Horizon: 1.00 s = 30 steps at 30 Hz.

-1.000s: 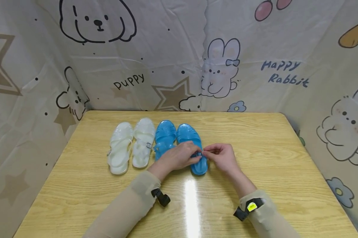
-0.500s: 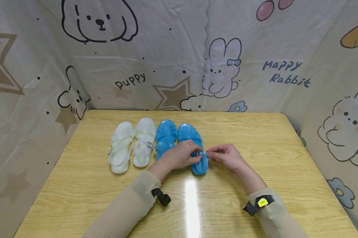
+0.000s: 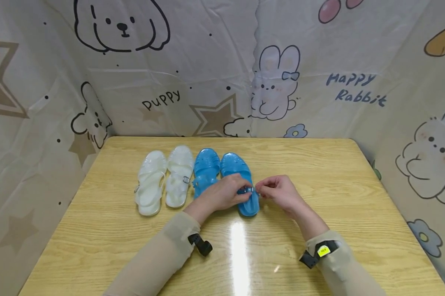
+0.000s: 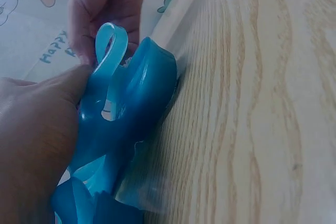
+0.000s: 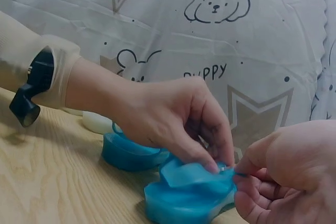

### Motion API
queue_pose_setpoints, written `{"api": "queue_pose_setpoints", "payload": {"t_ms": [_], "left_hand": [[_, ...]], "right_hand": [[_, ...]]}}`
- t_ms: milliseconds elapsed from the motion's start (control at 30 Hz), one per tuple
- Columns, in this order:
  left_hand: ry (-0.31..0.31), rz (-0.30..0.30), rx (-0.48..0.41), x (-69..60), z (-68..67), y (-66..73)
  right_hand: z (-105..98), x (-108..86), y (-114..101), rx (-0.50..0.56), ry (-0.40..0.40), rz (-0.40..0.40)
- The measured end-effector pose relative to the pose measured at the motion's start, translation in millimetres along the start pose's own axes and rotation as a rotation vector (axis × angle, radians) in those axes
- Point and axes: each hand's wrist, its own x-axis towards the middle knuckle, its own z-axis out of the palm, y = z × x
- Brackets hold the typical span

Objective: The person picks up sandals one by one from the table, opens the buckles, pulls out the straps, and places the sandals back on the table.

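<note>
The rightmost blue jelly sandal (image 3: 234, 163) lies toe away on the table. My left hand (image 3: 220, 193) reaches across it and pinches its strap beside a small metal buckle (image 3: 249, 190). On the sandal's right side, my right hand (image 3: 280, 192) pinches the strap's end between thumb and fingers. Seen from the left wrist, the blue strap (image 4: 109, 51) arches up in a loop above the sole. In the right wrist view, both hands meet at the buckle, whose details are mostly covered by fingertips.
A second blue sandal (image 3: 207, 162) stands close on the left, partly behind my left hand. Further left lie two whitish sandals, one (image 3: 179, 158) with a visible buckle and the other (image 3: 151, 185) nearer the edge. A patterned cloth (image 3: 170, 82) backs the wooden table (image 3: 311, 160).
My right hand first drew away to the right with the strap's end, showing the buckle and strap between the hands. Since then it has shifted slightly up. My left hand has stayed in place.
</note>
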Motion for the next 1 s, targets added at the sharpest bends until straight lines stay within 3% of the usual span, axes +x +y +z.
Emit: {"api": "queue_pose_setpoints", "payload": {"t_ms": [367,700,1000], "left_hand": [[-0.022,-0.038,-0.011,0.8,-2.4,1.6],[-0.013,-0.017,-0.025,3.6,-1.5,-0.1],[-0.057,-0.049,0.088,2.8,-4.9,-5.3]], "right_hand": [[-2.9,3.0,5.0,0.02,-0.05,0.008],[-1.7,4.4,9.7,0.0,-0.072,-0.014],[-4.4,1.8,14.1,-0.055,-0.052,-0.038]]}}
